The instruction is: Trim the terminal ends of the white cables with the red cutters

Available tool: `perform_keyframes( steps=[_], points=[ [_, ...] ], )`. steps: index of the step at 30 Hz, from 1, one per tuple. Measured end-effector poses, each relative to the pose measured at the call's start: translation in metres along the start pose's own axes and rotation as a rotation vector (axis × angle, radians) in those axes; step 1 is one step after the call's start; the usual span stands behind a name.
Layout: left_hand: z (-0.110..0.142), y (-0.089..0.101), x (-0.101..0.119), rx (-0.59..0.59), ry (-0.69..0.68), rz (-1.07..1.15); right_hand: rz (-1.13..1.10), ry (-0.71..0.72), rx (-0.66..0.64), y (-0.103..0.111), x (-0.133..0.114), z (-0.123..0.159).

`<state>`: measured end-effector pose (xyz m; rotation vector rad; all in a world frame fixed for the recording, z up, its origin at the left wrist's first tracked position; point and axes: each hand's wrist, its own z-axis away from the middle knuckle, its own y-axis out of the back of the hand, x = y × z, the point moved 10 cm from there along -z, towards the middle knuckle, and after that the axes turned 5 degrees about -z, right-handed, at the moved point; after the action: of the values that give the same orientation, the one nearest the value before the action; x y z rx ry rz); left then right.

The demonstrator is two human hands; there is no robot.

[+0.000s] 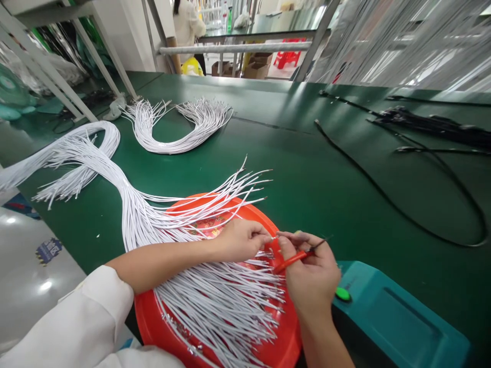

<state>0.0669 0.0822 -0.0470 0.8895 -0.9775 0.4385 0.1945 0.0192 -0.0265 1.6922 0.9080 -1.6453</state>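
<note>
Over the red basin (pixel 282 340), my two hands meet fingertip to fingertip. My left hand (pixel 241 240) is closed in a pinch on the end of a white cable, mostly hidden by the fingers. My right hand (pixel 310 271) pinches at that same tip with thumb and forefinger. Across its palm it also grips a red-handled tool (pixel 289 261) with a thin dark point sticking out; the exact kind cannot be made out. Under my left forearm, a thick bundle of white cables (pixel 222 301) lies across the basin. More cables (pixel 141 214) fan out above that arm.
Coiled white cable bundles (pixel 172 145) lie farther back on the green table (pixel 284 174). Black cables (pixel 422 120) are at the right. A teal machine (pixel 399 312) stands beside my right forearm. Metal frame legs (pixel 107 56) rise at the left; a person (pixel 187 25) stands in the background.
</note>
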Motion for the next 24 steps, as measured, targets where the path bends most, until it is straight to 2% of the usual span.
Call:
perform_keyframes(
  steps=[4,10,14,17,20,24],
  points=[
    [0.000,-0.001,-0.004,0.029,-0.018,0.021,0.042,0.020,0.012,0.002,-0.001,0.000],
    [-0.002,-0.001,-0.006,0.025,0.020,0.138,0.039,-0.061,-0.015,-0.002,0.005,-0.003],
    [0.000,0.002,-0.006,0.057,0.012,0.057,0.085,-0.114,-0.020,0.001,0.014,-0.003],
    [0.001,-0.001,-0.006,0.053,0.004,0.016,0.067,-0.128,0.030,0.007,0.019,-0.004],
    [0.002,-0.001,-0.005,0.061,0.022,-0.064,0.007,-0.128,0.000,0.004,0.022,-0.005],
    [0.001,-0.003,-0.004,0.035,0.048,-0.119,0.065,-0.126,-0.057,0.003,0.032,-0.010]
  ],
)
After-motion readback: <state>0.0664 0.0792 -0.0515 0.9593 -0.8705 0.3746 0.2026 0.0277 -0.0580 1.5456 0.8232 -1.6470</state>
